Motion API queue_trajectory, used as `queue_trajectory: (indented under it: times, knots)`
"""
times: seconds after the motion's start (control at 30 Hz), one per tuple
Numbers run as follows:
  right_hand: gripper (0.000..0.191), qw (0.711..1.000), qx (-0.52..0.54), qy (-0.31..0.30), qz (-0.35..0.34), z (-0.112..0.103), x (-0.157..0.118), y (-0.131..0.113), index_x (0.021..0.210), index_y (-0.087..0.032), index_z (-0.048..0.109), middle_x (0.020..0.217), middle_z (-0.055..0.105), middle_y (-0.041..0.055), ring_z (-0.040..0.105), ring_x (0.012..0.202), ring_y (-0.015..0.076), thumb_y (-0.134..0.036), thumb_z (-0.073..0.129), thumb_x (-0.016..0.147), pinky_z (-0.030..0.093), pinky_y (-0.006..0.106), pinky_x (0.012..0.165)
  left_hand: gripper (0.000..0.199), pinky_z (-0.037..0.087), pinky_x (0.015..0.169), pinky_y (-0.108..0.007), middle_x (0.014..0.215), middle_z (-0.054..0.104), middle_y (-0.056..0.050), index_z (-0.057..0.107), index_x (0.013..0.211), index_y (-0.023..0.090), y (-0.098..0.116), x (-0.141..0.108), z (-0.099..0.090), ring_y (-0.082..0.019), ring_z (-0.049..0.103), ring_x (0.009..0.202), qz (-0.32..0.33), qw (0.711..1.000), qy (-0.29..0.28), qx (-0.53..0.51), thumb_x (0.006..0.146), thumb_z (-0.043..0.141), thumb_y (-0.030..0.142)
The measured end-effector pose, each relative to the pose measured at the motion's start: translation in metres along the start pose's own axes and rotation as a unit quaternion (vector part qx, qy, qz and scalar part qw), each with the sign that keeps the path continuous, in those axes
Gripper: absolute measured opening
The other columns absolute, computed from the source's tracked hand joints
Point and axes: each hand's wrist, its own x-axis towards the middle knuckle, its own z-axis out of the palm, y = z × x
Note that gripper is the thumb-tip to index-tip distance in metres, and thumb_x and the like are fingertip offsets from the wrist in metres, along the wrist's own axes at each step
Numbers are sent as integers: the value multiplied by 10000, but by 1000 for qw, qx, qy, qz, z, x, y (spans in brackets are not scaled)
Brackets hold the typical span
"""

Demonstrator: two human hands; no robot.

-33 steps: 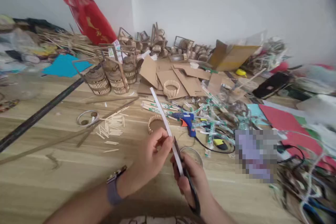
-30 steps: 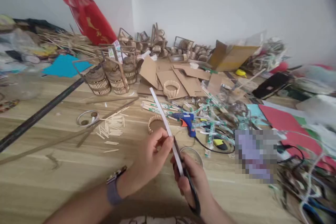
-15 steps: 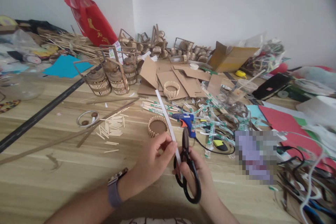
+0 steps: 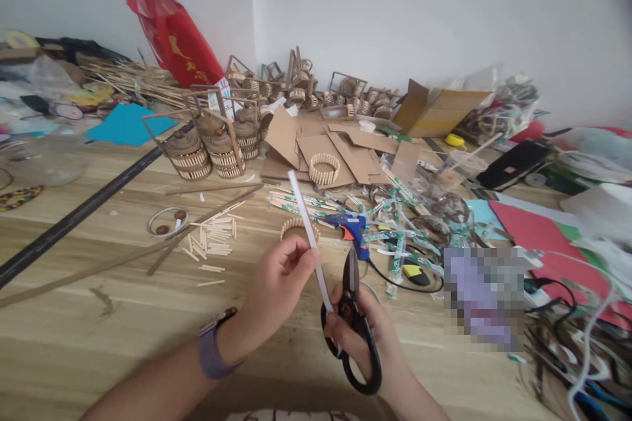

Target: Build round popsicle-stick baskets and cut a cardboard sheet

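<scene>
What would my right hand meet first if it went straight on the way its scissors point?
With the scissors leading, probably the blue glue gun, though depth is unclear; they might pass above it.

Forearms (image 4: 162, 371) slanted inward as the left hand (image 4: 276, 283) pinched tight and the right hand (image 4: 355, 342) curled into a grip nearby.

White is gleaming along the strip (image 4: 305, 220), black is covering the handles (image 4: 378, 368) of the scissors (image 4: 349, 302), blue and orange are brightening the glue gun (image 4: 356, 231)! Gold lettering (image 4: 176, 47) is decorating the red bag (image 4: 170, 26), turquoise is colouring the paper (image 4: 129, 123), and pale grain is streaking the table (image 4: 59, 335).
</scene>
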Motion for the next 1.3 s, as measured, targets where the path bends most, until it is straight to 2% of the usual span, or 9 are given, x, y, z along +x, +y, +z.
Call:
queue_trajectory:
  times: [0.3, 0.4, 0.53, 0.6, 0.73, 0.87, 0.97, 1.13, 1.3]
  knots:
    - [354, 996, 6, -85, -15, -5, -4, 14, 829, -209, 524, 610, 476, -63, 393, 482, 67, -506, 714, 802, 335, 173, 439, 237, 397, 576, -226, 586, 515, 45, 575, 702, 195, 4, 15, -18, -110, 487, 580, 15, 998, 46, -36, 874, 595, 356]
    - [430, 996, 11, -70, -56, -9, 1, 15, 929, -208, 559, 626, 486, -54, 413, 488, 81, -605, 674, 810, 380, 195, 458, 249, 371, 550, -220, 576, 500, 51, 582, 712, 186, 3, 15, -17, -100, 453, 555, -16, 997, 28, -76, 862, 617, 382]
    - [636, 992, 6, -22, -126, -13, 10, 12, 1049, -217, 583, 661, 482, -37, 467, 550, 124, -789, 551, 772, 507, 279, 596, 299, 345, 513, -211, 563, 486, 55, 564, 706, 178, 5, 12, -9, -91, 437, 529, -61, 993, -5, -106, 838, 644, 435]
    - [701, 993, -20, -21, -115, -12, 11, 9, 1065, -220, 589, 715, 509, -10, 513, 607, 150, -843, 466, 770, 515, 292, 611, 321, 358, 508, -208, 555, 497, 55, 552, 710, 179, 5, 9, -4, -91, 457, 521, -72, 991, -12, -116, 828, 651, 461]
    - [753, 989, -94, -66, -96, -7, 8, 3, 1050, -198, 582, 718, 515, 4, 515, 604, 154, -866, 346, 797, 477, 270, 546, 360, 389, 500, -213, 553, 544, 45, 532, 714, 180, 3, 3, 4, -94, 497, 503, -92, 984, -41, -150, 811, 665, 500]
    - [745, 979, -148, -73, -120, -5, 4, -1, 1030, -184, 572, 661, 483, -10, 438, 543, 132, -843, 281, 838, 416, 247, 489, 375, 423, 523, -217, 563, 586, 37, 529, 747, 178, -1, -1, 5, -98, 545, 514, -106, 981, -50, -152, 820, 668, 518]
    - [704, 973, -175, -70, -136, -7, 4, -3, 991, -184, 584, 663, 489, -5, 436, 542, 130, -809, 284, 869, 386, 241, 472, 381, 437, 540, -217, 568, 598, 37, 526, 759, 176, -1, -1, 3, -98, 561, 522, -106, 982, -55, -150, 831, 664, 524]
    - [782, 977, -172, -77, -96, -14, 7, 0, 996, -176, 582, 656, 491, -6, 458, 536, 136, -867, 265, 814, 420, 251, 485, 433, 420, 507, -215, 530, 571, 47, 516, 742, 181, 1, 2, 2, -94, 535, 491, -103, 977, -71, -172, 791, 686, 576]
    - [853, 986, -127, -101, -47, -12, 6, 5, 1005, -174, 559, 645, 497, -18, 496, 494, 124, -925, 250, 742, 441, 235, 459, 446, 387, 460, -206, 499, 553, 57, 487, 726, 192, -1, 2, 6, -86, 500, 443, -136, 971, -75, -180, 769, 680, 591]
